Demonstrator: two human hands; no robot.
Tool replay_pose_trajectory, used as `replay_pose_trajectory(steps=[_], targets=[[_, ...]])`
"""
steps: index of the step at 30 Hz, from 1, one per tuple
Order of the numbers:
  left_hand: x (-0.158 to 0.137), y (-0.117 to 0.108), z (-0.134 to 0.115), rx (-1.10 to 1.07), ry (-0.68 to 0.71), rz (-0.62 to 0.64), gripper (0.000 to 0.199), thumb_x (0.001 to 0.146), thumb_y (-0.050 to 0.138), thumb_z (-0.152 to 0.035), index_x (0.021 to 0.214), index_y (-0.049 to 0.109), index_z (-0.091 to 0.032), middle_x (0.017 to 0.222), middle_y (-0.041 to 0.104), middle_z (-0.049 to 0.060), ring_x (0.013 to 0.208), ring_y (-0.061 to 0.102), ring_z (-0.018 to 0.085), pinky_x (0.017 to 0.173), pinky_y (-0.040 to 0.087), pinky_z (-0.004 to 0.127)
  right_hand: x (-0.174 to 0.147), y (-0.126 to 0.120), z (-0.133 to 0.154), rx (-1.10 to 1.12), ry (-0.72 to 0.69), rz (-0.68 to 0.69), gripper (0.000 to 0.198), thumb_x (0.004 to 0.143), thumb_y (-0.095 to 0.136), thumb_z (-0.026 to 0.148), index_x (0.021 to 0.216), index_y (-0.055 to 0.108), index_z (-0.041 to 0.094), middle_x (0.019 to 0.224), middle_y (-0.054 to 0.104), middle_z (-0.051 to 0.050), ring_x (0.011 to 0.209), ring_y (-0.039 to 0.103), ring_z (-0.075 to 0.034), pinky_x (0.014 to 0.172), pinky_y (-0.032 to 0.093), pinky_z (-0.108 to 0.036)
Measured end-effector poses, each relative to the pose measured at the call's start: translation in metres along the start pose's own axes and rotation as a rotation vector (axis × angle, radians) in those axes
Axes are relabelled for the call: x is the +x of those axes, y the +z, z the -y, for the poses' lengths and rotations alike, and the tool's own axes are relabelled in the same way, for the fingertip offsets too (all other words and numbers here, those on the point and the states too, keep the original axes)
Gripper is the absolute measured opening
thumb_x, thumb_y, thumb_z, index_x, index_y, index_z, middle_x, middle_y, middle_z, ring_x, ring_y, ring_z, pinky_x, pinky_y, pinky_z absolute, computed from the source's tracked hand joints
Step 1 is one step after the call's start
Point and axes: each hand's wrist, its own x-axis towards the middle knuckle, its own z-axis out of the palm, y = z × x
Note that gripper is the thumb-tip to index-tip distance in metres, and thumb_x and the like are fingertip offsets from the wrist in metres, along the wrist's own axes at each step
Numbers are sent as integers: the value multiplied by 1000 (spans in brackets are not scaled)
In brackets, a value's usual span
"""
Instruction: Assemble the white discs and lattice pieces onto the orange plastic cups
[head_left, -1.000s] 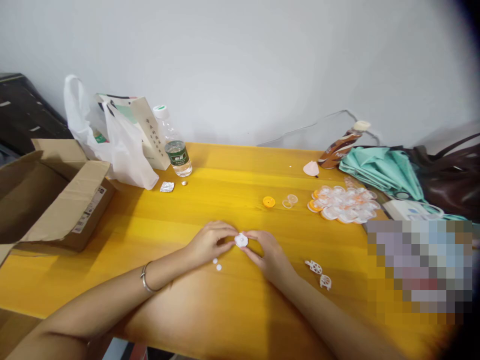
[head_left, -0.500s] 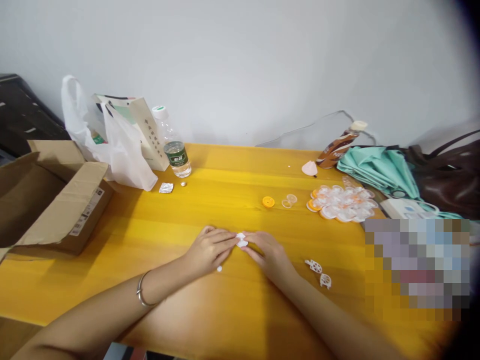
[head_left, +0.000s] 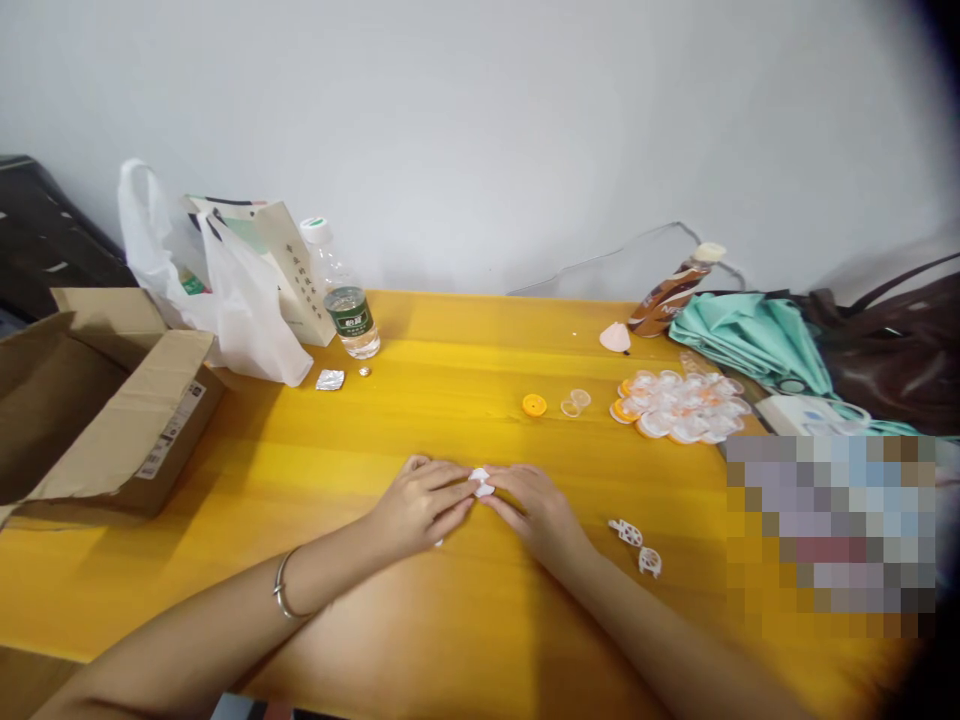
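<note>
Right now both hands meet at the middle of the yellow table (head_left: 465,400), fingertips pinched close around a small white plastic piece (head_left: 481,482). The left hand (head_left: 420,505) grips it from one side, the right hand (head_left: 536,510) from the other, and the piece sits between their tips, low over the tabletop; whether it touches the wood I cannot tell.

As a judgement, the work looks partway: a heap of orange-and-clear parts (head_left: 682,408) lies well beyond the right fingers, a lone orange disc (head_left: 534,404) and two clear rings (head_left: 575,402) lie just past both hands, and two white lattice pieces (head_left: 637,545) lie beside the right wrist.

Against the picture a second ago, the piece shows less of its face and sits lower, the fingers have closed further over it, and the left hand now covers most of the small white bits under it.
</note>
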Motion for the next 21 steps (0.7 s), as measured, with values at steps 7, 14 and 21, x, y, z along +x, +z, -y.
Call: replay_pose_trajectory(steps=[7,14,21], targets=[[0,-2,-1,51,47,13,28,86,46,-21,112,56,-21,108,63,7,95,59,16,83,37,32,0,1,0,-23,-29,-23,13,80,58,19,91,61,24,97,69,-4,91,63,-18,82,50,-36],[1,-5,-2,121,86,27,27,86,45,-21,110,57,-19,106,63,9,98,57,19,87,34,36,1,0,3,-97,-75,-18,15,85,50,20,91,63,24,96,68,-5,91,63,-18,84,50,-38],[-1,0,-4,212,137,64,29,87,43,-19,114,52,-16,110,61,12,105,54,22,88,33,40,0,-1,2,-255,-213,116,21,84,47,13,101,59,18,99,64,-10,94,59,-21,88,49,-41]])
